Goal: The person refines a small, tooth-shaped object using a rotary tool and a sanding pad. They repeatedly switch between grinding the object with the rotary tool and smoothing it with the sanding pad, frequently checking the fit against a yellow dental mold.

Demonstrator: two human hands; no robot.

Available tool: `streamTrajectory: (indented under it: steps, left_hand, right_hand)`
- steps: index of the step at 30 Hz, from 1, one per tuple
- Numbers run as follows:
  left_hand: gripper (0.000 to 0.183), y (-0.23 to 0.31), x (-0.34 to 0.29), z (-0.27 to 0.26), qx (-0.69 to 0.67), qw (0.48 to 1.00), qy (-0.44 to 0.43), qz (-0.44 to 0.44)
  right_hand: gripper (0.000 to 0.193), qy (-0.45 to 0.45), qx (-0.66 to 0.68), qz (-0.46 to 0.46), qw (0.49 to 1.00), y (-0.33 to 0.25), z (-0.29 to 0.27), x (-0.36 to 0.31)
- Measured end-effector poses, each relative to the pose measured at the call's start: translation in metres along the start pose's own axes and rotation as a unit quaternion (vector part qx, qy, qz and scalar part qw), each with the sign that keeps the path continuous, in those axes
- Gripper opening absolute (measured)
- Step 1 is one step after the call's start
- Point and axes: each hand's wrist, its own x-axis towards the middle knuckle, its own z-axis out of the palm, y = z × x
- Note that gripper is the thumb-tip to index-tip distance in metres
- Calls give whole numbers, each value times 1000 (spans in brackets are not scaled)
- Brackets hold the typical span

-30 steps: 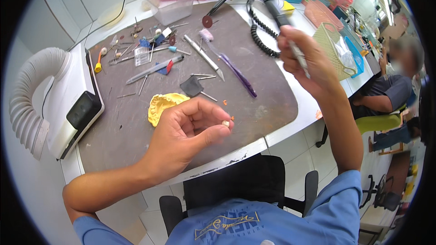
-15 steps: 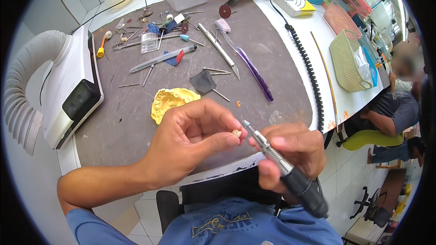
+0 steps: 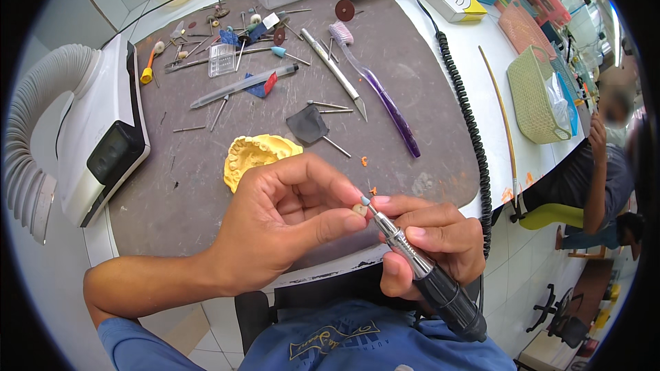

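Observation:
Between thumb and index finger, my left hand (image 3: 289,213) pinches a small off-white dental crown (image 3: 359,210). My right hand (image 3: 440,240) is wrapped round a dental handpiece (image 3: 412,251) with a silver front and a black rear. A small pale blue-grey bur (image 3: 365,200) at its tip meets or nearly meets the crown; I cannot tell which. Behind my left fingers lies a yellow dental cast (image 3: 258,153), partly covered by them. Just past it rests a dark square of sheet (image 3: 307,124) beside several metal burs.
Burs and discs are strewn at the far left near a pen (image 3: 244,86). A craft knife (image 3: 335,75) and a purple toothbrush (image 3: 378,89) lie further right. A white suction unit (image 3: 110,137) stands left; a coiled cord (image 3: 462,117) runs along the right. Another person (image 3: 601,172) sits at far right.
The handpiece tip has moved slightly left and down, closer to the crown. My right fingers have closed in beside my left. The person at far right has raised an arm.

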Motion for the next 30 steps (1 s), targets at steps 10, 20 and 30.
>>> streamTrajectory:
  steps: [10,20,30]
  left_hand:
    - [19,2,-1,1,3,1000,4,-7]
    - [19,2,-1,-1,7,1000,3,-9]
    - [19,3,-1,0,-2,1000,0,-20]
  right_hand:
    - [43,6,-1,2,1000,-1,2,0]
    - [43,-3,-11,11,1000,-3,1,0]
    - [43,6,-17,18,1000,-3,2,-2]
